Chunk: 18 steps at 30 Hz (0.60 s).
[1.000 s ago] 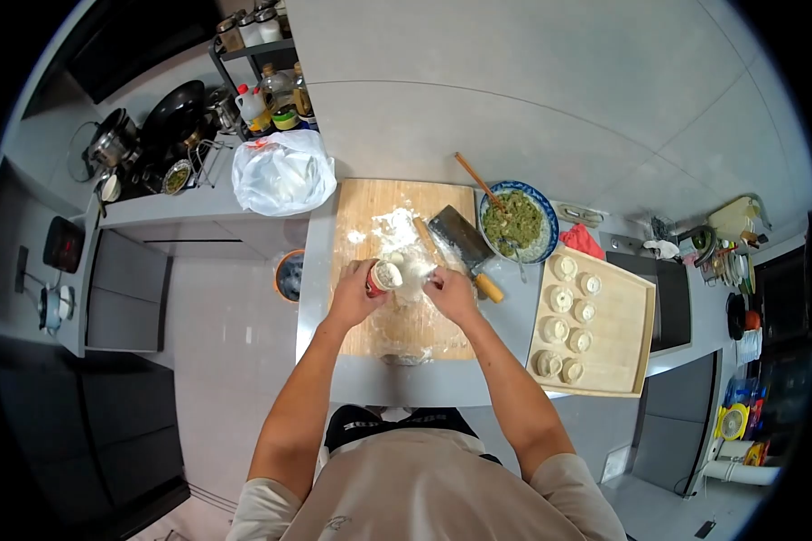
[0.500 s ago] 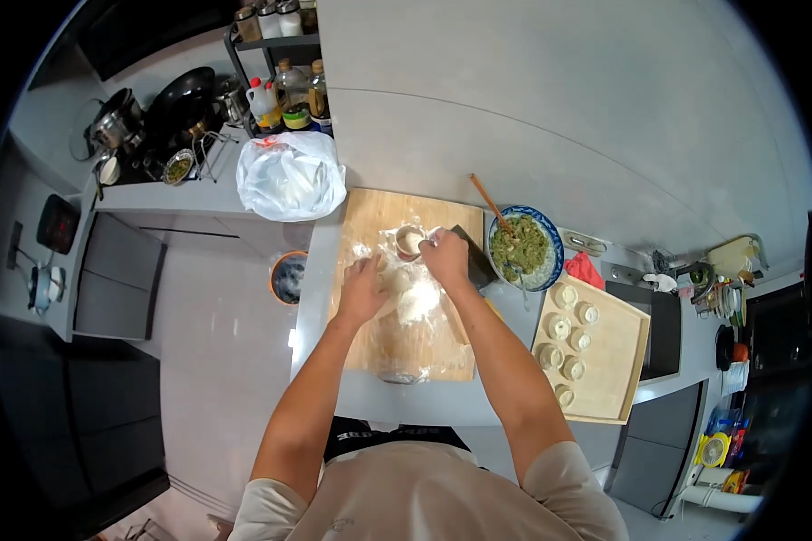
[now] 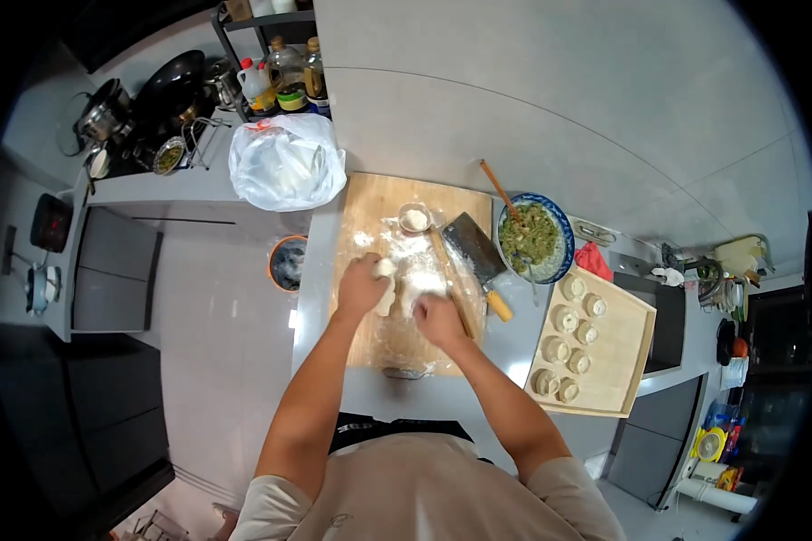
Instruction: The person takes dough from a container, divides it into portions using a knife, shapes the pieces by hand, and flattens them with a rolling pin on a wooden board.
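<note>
My left hand (image 3: pixel 363 285) is closed around one side of a pale strip of dough (image 3: pixel 386 290), which lies on the floured wooden board (image 3: pixel 361 203). To its right, my right hand (image 3: pixel 437 319) is held low over the loose flour with its fingers curled together. Whatever those fingers may hold is hidden. A small bowl of flour (image 3: pixel 415 218) stands toward the far side of the board. Right of the flour patch lies a rolling pin (image 3: pixel 454 279). Beside it rests a cleaver (image 3: pixel 475 248) with a yellowish handle.
A blue-rimmed bowl of green filling (image 3: pixel 534 236) with a wooden stick stands right of the board. Nearer me is a wooden tray (image 3: pixel 618 361) holding several round filled dough pieces. A white plastic bag (image 3: pixel 289 167) sits at the back left, and a bucket (image 3: pixel 287 263) on the floor.
My right hand has left the flour bowl and come down nearer to me. My left hand, earlier spread on the board, now grips the dough. The view has shifted slightly.
</note>
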Each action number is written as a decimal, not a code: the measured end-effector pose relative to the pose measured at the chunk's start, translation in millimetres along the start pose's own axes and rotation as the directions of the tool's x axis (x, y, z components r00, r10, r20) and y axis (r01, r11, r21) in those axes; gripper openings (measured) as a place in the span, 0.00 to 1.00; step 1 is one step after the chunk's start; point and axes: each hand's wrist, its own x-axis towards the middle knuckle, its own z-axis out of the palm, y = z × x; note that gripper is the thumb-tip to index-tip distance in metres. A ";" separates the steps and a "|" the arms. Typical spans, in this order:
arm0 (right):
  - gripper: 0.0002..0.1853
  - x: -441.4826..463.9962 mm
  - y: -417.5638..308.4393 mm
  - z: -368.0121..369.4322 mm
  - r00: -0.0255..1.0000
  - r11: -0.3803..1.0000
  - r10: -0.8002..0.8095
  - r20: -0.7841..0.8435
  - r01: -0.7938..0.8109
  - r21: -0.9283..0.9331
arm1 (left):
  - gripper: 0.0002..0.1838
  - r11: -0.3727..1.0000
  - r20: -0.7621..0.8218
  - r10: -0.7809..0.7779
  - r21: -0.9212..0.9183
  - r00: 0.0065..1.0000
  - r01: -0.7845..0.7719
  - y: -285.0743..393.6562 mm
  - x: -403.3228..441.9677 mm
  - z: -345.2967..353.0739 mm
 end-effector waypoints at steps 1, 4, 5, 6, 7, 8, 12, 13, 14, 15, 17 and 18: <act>0.04 -6.4 4.1 8.8 1.000 1.000 -0.005 0.000 0.005 0.005 | 0.32 1.000 -0.005 -0.002 0.005 1.000 0.002 -9.0 -1.1 -8.2; 0.08 -4.0 16.5 27.0 0.979 0.996 -0.052 0.198 0.065 -0.056 | 0.32 0.921 0.002 -0.071 -0.385 0.997 0.066 -33.2 -14.9 -21.2; 0.09 12.3 19.5 29.0 0.987 0.982 -0.150 0.058 0.155 -0.109 | 0.32 0.923 0.001 -0.072 -0.380 0.997 0.067 -36.8 -18.7 -19.8; 0.11 30.1 22.7 24.5 0.987 0.979 -0.154 0.033 0.157 -0.130 | 0.35 0.890 0.037 -0.093 -0.444 0.995 0.100 -36.0 -24.1 -19.8; 0.13 40.6 24.5 19.8 0.987 0.976 -0.159 0.006 0.158 -0.152 | 0.38 0.852 0.074 -0.110 -0.506 0.991 0.133 -34.5 -29.6 -19.2; 0.13 38.7 23.4 17.7 0.988 0.976 -0.157 0.001 0.155 -0.152 | 0.38 0.854 0.076 -0.106 -0.504 0.991 0.130 -32.1 -35.3 -18.0; 0.16 13.5 5.1 3.7 0.992 0.936 -0.086 0.090 0.111 -0.335 | 0.40 0.625 0.076 -0.068 -0.774 0.995 0.102 -53.0 -51.7 10.4; 0.17 -0.6 4.1 5.8 0.972 0.872 -0.094 0.213 0.184 -0.453 | 0.39 0.642 0.016 -0.022 -0.767 1.000 0.026 -55.3 -57.4 14.3; 0.19 -10.0 5.3 5.5 0.948 0.858 -0.136 0.287 0.257 -0.445 | 0.39 0.638 0.012 -0.025 -0.769 1.000 0.025 -60.0 -65.2 15.3; 0.19 -13.5 6.1 5.7 0.947 0.857 -0.139 0.288 0.261 -0.445 | 0.37 0.890 -0.118 0.066 -0.441 0.991 -0.112 -53.0 -75.2 3.5; 0.21 -17.1 6.3 8.4 0.972 0.861 -0.084 0.221 0.182 -0.474 | 0.35 0.980 -0.203 0.190 -0.024 0.961 -0.199 -44.0 -85.2 -11.9; 0.21 -16.8 5.0 12.2 0.970 0.884 -0.101 0.220 0.189 -0.428 | 0.34 0.978 -0.165 0.111 -0.156 0.980 -0.137 -44.1 -86.4 -12.5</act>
